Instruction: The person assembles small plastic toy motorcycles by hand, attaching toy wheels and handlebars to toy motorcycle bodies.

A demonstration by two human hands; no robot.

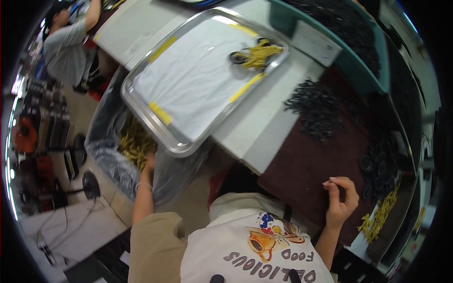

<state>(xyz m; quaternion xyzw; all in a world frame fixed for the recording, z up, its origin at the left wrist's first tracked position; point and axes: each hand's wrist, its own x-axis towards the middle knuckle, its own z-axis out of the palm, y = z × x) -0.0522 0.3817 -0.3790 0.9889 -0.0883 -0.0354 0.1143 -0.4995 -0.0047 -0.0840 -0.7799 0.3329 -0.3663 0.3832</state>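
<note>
My left hand [148,163] reaches down into a plastic-lined bin, against a heap of yellow parts [134,141]; its fingers are blurred and partly hidden, so I cannot see whether they hold a piece. Over a dark brown cloth [302,160], my right hand [341,202] is closed in a pinch of thumb and forefinger. Anything between those fingertips is too small to make out. A metal tray [181,150] lined with white cloth sits on the table, overhanging the bin. In its far right corner lies a small cluster of yellow and black pieces [258,54].
Small black parts [317,108] are heaped on the cloth. Black round pieces [380,165] and more yellow parts [380,219] lie at the right. A teal bin [347,78] of black pieces stands at the back right. Another person [68,47] is at the far left.
</note>
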